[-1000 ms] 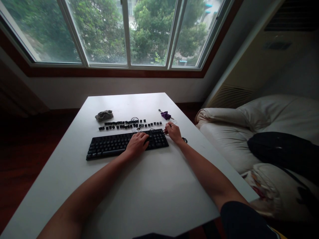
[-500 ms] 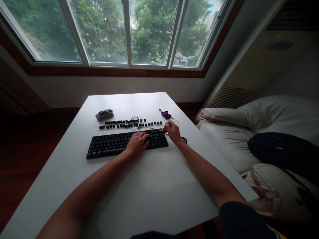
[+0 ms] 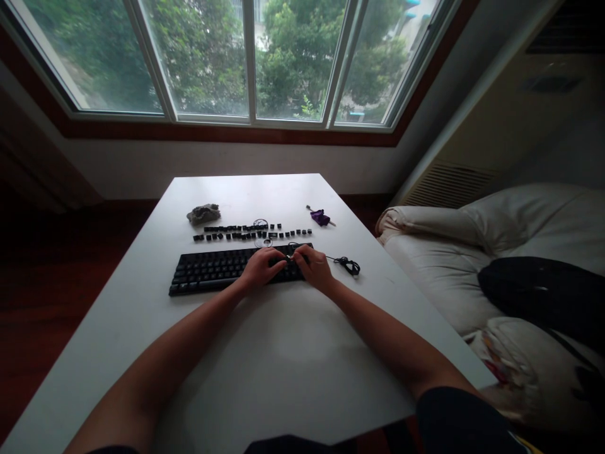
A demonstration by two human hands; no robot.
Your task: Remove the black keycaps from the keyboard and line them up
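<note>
A black keyboard [image 3: 212, 270] lies on the white table, and both my hands are over its right part. My left hand [image 3: 261, 270] is closed, its thumb and fingertips brought together at a small dark thing with a light glint [image 3: 288, 257]. Facing it, my right hand [image 3: 312, 266] is pinched closed at the same small thing, which is too small to name. A thin pale line crosses the right fingers. Beyond the keyboard, several loose black keycaps [image 3: 246, 236] lie in two rows.
A crumpled grey cloth [image 3: 204, 214] lies at the far left of the white table [image 3: 283, 366]. A purple cloth [image 3: 320, 217] with a thin stick is at the far right. A coiled black cable [image 3: 348, 266] rests right of the keyboard. A cream sofa [image 3: 425, 252] stands to the right.
My right hand has moved left and slightly nearer, from the keyboard's far right corner to my left hand. My left fingers, earlier resting on the keys, have drawn together with the right fingertips.
</note>
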